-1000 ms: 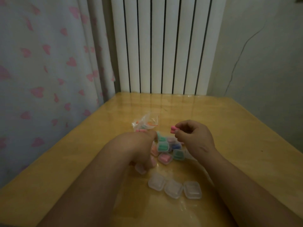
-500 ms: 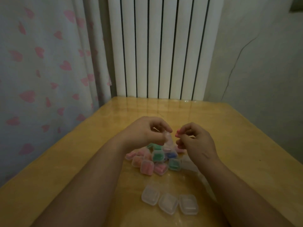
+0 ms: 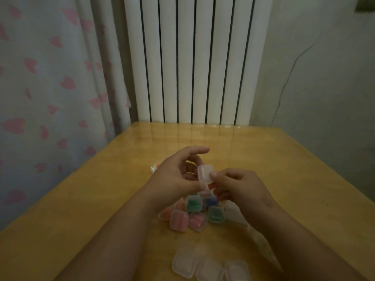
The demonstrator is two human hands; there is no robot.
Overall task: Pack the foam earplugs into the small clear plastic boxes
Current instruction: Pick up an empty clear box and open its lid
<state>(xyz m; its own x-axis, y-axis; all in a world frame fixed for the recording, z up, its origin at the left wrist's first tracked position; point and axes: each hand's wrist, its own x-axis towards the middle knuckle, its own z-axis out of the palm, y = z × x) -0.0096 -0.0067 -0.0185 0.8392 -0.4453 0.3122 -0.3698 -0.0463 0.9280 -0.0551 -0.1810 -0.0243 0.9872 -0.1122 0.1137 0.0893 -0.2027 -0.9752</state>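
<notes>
Left hand [image 3: 174, 175] grip curled round small clear box [image 3: 205, 173], lifted off counter [image 3: 101, 199] for loading. Right hand [image 3: 239, 189]: thumb on box edge, probably prying the lid; curled fingers pinch pink earplug [image 3: 212, 186]. Filled boxes [image 3: 194, 213] heaped below.

home room: heart-print curtain [image 3: 50, 94], white radiator [image 3: 194, 59], wooden table [image 3: 284, 179].

- Clear box [image 3: 205, 173] was pinched upright between left hand [image 3: 176, 177] and right hand [image 3: 237, 187].
- Filled boxes [image 3: 192, 211], pink, green and blue, lay heaped below.
- Three empty boxes [image 3: 209, 268] sat in a row.
</notes>
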